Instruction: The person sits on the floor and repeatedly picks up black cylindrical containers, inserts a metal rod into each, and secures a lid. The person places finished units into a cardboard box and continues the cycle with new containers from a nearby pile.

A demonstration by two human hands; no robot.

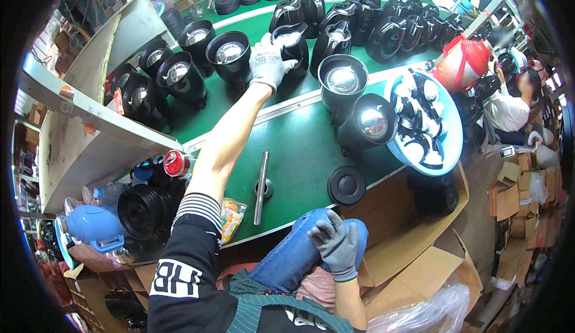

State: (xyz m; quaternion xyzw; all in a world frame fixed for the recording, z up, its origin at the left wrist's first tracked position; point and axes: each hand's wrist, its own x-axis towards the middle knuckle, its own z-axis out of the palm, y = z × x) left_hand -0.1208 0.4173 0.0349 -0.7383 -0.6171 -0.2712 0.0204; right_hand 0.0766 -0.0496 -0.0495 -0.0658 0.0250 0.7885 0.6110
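Observation:
My left hand (269,64), in a pale work glove, reaches across the green bench to a black jug (292,44) with a shiny spout. Its fingers are closed at the jug's left side, and the thumb lies across the front. Just left of it stands a black pot-shaped body (229,54) with a shiny inside. My right hand (336,246), in a grey glove, is held above my knee, empty, with loosely bent fingers apart. On the bench nearer to me lie a metal rod (261,189) across a small round piece and a black round lid (346,185).
More black bodies (176,72) stand at left, two (368,123) at centre right, and several jugs (386,36) behind. A blue basin (453,126) holds black-and-white parts beside a red flask (461,63). An open carton (383,237) is below; a co-worker (509,108) sits far right.

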